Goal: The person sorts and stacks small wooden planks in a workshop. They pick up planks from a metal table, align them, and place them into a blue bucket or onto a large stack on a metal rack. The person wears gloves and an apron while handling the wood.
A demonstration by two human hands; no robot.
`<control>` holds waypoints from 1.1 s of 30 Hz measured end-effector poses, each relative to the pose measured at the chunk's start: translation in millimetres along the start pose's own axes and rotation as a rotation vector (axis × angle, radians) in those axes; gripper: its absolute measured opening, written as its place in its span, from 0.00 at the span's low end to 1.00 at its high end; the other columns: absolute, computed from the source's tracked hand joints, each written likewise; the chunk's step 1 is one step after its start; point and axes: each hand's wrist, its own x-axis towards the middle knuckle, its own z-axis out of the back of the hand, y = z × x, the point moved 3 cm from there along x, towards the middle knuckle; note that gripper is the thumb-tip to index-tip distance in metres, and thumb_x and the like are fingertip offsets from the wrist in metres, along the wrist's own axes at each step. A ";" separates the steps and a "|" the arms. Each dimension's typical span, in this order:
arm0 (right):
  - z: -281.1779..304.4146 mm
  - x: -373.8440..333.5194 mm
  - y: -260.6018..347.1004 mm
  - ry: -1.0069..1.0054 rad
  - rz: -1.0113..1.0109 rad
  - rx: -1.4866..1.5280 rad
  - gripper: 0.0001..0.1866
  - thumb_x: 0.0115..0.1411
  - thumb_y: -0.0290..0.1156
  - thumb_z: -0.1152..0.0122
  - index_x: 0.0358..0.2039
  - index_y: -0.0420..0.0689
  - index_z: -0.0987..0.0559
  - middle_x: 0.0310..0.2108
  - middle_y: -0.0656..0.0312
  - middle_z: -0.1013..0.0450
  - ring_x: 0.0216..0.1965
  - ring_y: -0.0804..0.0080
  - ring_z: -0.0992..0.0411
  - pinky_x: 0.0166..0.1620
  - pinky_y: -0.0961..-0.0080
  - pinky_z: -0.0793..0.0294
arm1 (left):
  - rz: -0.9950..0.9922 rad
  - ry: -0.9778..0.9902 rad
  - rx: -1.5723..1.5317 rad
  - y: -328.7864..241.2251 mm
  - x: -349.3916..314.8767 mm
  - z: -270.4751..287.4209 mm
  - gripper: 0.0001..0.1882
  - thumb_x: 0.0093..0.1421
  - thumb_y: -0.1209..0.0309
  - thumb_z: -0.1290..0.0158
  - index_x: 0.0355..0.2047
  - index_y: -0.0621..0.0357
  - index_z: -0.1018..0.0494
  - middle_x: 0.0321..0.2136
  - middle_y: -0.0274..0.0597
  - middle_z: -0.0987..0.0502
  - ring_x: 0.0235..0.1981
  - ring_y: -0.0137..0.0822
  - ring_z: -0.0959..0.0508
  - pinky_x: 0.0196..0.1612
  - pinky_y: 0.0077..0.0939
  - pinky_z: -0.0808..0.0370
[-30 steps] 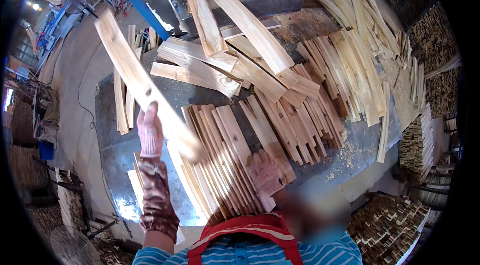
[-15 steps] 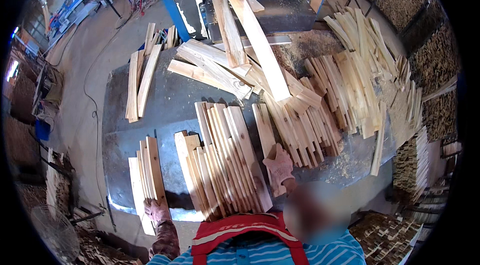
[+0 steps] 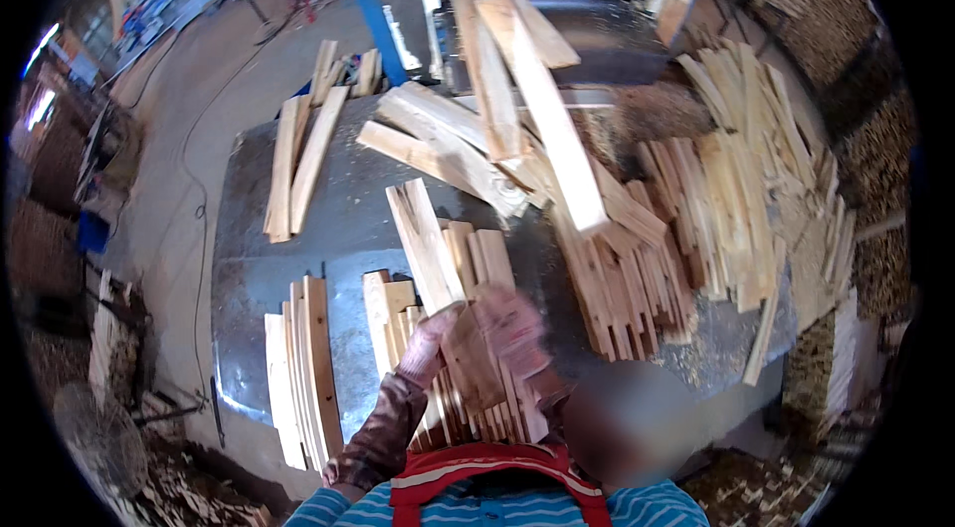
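Observation:
A short wooden board (image 3: 422,246) is raised at a tilt above the middle row of wooden strips (image 3: 491,258). My left hand (image 3: 428,340), gloved, is closed on the board's left edge. Against the board's right side is my right hand (image 3: 513,330), also gloved; motion smears its fingers, so its grip is unclear. Parts of the row beneath are hidden by the board and both hands. To the left, a smaller bundle of strips (image 3: 298,368) lies at the table's near edge, untouched.
Behind the dark metal table (image 3: 343,194) stands a blue-sided machine (image 3: 547,19) with a roller. Loose boards (image 3: 433,144) cross at the table's far middle. More strips (image 3: 622,278) lie on the right, beside a pale heap (image 3: 741,169). Two boards (image 3: 316,164) lie far left.
The board at my right hand has been lifted and brought left over the middle row. My left hand has left the left bundle and taken hold of that board. The view has shifted slightly.

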 end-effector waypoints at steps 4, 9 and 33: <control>64.3 111.2 -34.7 -0.266 -0.020 -0.311 0.38 0.55 0.40 0.33 0.63 0.39 0.33 0.59 0.47 0.32 0.61 0.48 0.34 0.64 0.55 0.35 | -0.037 0.045 -0.126 -7.4 22.8 35.5 0.30 0.60 0.56 0.41 0.52 0.69 0.26 0.48 0.53 0.20 0.51 0.46 0.21 0.61 0.41 0.28; 78.4 163.4 -149.7 -0.111 -0.358 -0.751 0.56 0.49 0.44 0.32 0.72 0.47 0.55 0.61 0.42 0.37 0.61 0.43 0.36 0.61 0.54 0.33 | -0.031 0.130 0.024 -39.3 21.6 7.5 0.29 0.61 0.52 0.43 0.52 0.66 0.24 0.44 0.45 0.19 0.49 0.38 0.21 0.59 0.34 0.29; 92.0 -209.3 -36.7 0.053 -0.631 0.133 0.49 0.46 0.36 0.27 0.68 0.42 0.39 0.58 0.44 0.33 0.59 0.47 0.33 0.60 0.59 0.31 | -0.072 -0.211 -0.042 45.8 11.2 21.6 0.32 0.56 0.59 0.33 0.57 0.62 0.28 0.61 0.48 0.29 0.66 0.40 0.35 0.72 0.33 0.50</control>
